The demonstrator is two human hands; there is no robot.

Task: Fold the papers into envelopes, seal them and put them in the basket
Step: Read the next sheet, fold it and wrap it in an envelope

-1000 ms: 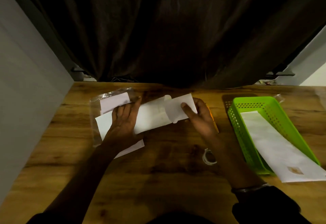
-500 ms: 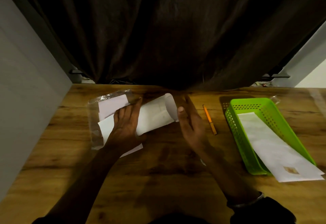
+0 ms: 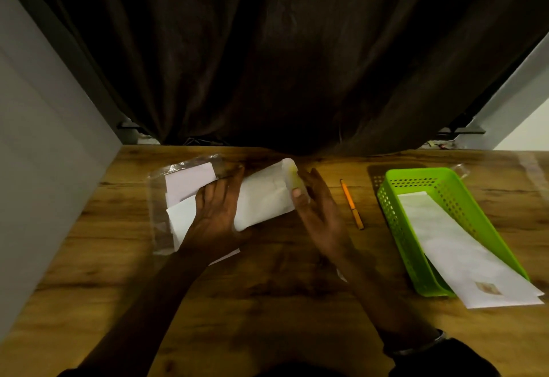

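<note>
A white envelope [image 3: 264, 198] lies slanted on the wooden table [image 3: 267, 302], its flap [image 3: 290, 170] folded over at the right end. My left hand [image 3: 215, 213] presses flat on the envelope's left half. My right hand [image 3: 315, 204] stands on edge with straight fingers against the flap end. Under the left hand lie more white papers [image 3: 181, 219] on a clear plastic sleeve [image 3: 159, 198]. A green basket [image 3: 439, 228] stands at the right with finished white envelopes [image 3: 463, 255] sticking out over its near edge.
An orange pencil [image 3: 351, 204] lies between my right hand and the basket. A small roll of clear tape [image 3: 341, 275] is mostly hidden by my right forearm. A grey wall runs along the left; a dark curtain hangs behind the table.
My right hand let go of the raised flap and turned on edge against the envelope's end. The flap went from standing open to folded down. The left hand stayed put.
</note>
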